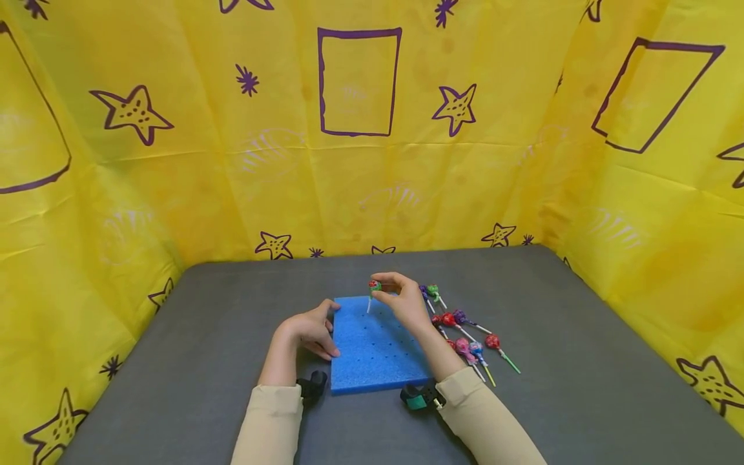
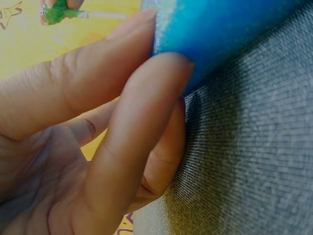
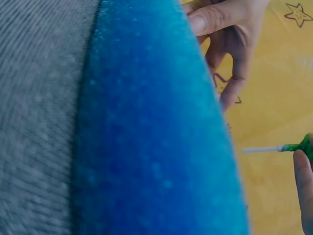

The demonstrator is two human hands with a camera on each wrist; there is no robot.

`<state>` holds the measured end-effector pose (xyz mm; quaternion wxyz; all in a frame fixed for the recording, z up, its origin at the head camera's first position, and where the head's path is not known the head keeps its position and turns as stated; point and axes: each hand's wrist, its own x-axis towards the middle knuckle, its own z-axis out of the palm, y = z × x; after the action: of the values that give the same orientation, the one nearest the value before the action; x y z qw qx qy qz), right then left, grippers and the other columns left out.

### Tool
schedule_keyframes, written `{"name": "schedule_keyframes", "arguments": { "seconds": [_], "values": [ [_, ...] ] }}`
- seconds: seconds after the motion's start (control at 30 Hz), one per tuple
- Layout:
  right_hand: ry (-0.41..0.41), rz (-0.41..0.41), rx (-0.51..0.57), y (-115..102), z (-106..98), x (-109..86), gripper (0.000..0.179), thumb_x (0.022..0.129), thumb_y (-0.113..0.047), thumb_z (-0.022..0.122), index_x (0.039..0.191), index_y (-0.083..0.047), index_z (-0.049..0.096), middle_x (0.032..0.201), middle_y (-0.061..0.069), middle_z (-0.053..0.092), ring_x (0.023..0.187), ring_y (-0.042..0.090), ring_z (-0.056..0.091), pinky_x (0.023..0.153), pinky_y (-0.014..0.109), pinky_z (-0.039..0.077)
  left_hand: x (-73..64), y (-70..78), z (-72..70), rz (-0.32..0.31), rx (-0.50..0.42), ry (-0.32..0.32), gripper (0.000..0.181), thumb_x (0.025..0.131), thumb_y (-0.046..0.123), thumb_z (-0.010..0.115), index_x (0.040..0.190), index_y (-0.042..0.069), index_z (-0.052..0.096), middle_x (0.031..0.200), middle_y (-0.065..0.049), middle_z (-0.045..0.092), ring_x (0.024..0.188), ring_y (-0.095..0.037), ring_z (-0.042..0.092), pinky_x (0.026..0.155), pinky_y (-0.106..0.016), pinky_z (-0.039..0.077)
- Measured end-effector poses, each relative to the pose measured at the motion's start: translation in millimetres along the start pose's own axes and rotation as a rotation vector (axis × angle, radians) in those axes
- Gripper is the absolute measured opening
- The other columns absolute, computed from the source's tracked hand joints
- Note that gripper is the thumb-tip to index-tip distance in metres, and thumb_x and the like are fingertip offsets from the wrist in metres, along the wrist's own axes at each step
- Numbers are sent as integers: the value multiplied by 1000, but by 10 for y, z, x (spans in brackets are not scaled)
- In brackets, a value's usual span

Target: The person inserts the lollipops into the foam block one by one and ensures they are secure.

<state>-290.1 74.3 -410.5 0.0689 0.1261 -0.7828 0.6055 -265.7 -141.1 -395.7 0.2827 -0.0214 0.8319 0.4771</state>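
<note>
Grey table (image 1: 192, 381) bears blue board (image 1: 363, 371), yellow cloth (image 1: 349, 174) behind.

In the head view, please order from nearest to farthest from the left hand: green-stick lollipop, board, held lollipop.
1. Board, touching the left hand
2. Held lollipop, in the right hand
3. Green-stick lollipop, right of the board

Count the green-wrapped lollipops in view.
2: one green-wrapped lollipop pinched in the right hand, over the blue board; another on the table, right of that hand. Others may be hidden behind that arm.
</note>
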Motion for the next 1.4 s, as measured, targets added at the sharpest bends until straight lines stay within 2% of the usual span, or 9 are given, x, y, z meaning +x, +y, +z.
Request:
{"name": "schedule_keyframes", "arguments": {
  "seconds": [0.2, 0.5, 0.73, 1.03, 1.4],
  "values": [
    [-4, -16, -10, 25, 31, 5, 30, 88, -10, 73, 118, -10, 70, 118, 10, 71, 108, 27, 67, 78, 27, 59, 20, -6, 5, 4, -2, 7, 97, 76, -14, 75, 152, 17, 23, 124, -22, 43, 68, -23, 70, 62, -33, 64],
    [-32, -4, 4, 60, 68, -25, 31, 88, -8, 72, 119, -9, 69, 122, 10, 70, 111, 28, 66, 77, 27, 58, 3, -37, 2, 23, -9, 2, 100, 73, -16, 76, 152, 16, 23, 119, -21, 43, 66, -23, 69, 61, -34, 64],
    [-47, -16, 11, 77, 85, -27, 30, 88, -6, 72, 118, -8, 70, 121, 12, 70, 111, 30, 67, 74, 24, 57, 6, -28, -3, 8, 3, -6, 100, 75, -13, 76, 153, 17, 22, 123, -21, 43, 67, -22, 69, 62, -33, 64],
    [-67, -1, -6, 86, 98, -30, 30, 88, -6, 72, 117, -12, 71, 119, 10, 71, 112, 30, 67, 80, 33, 61, -5, -23, -7, 9, 7, -3, 100, 75, -13, 77, 153, 17, 22, 122, -20, 43, 66, -22, 69, 62, -32, 64],
    [-98, 7, -42, 85, 100, -38, 28, 90, -8, 71, 117, -12, 71, 120, 10, 71, 114, 31, 66, 85, 37, 61, -15, -29, -12, 14, 18, -6, 100, 76, -10, 77, 154, 17, 22, 124, -21, 43, 67, -22, 70, 63, -33, 64]
  ]
}}
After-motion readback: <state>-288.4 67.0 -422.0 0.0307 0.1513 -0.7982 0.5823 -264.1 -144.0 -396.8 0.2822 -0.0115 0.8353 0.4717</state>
